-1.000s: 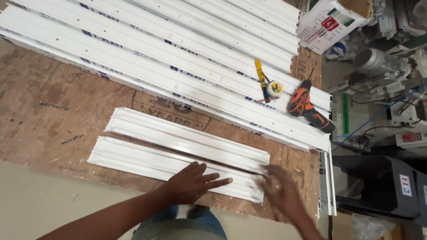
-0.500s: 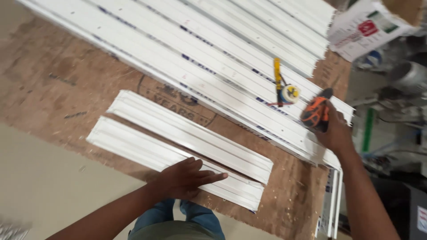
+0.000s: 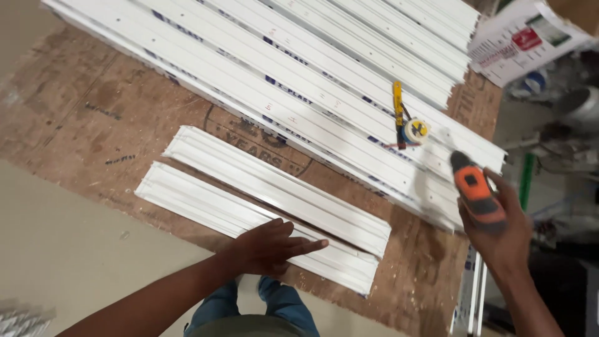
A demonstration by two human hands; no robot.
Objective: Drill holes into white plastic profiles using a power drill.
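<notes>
Clearly the left hand (image 3: pixel 268 249) lies flat and open, fingers spread, pressing the near profile (image 3: pixel 249 221), one of two short white plastic strips lying side by side on the brown counter (image 3: pixel 81 118). The far profile (image 3: pixel 274 184) sits just beside it, a thin gap between them. The right hand (image 3: pixel 499 234) is closed round an orange and black drill (image 3: pixel 477 193), lifted over the end of the long white profiles (image 3: pixel 299 81) stacked across the counter.

These short strips look light, hollow and fairly stiff, with ribbed faces and a smooth skin that would likely slide on the board unless pinned, so a flat palm near the middle or close to the working spot suits them; squeezing the thin walls hard might crack or dent them. The drill looks dense and compact, best gripped round its body as it is now. A yellow tape measure (image 3: pixel 415 130) rests on the long profiles near the drill.
</notes>
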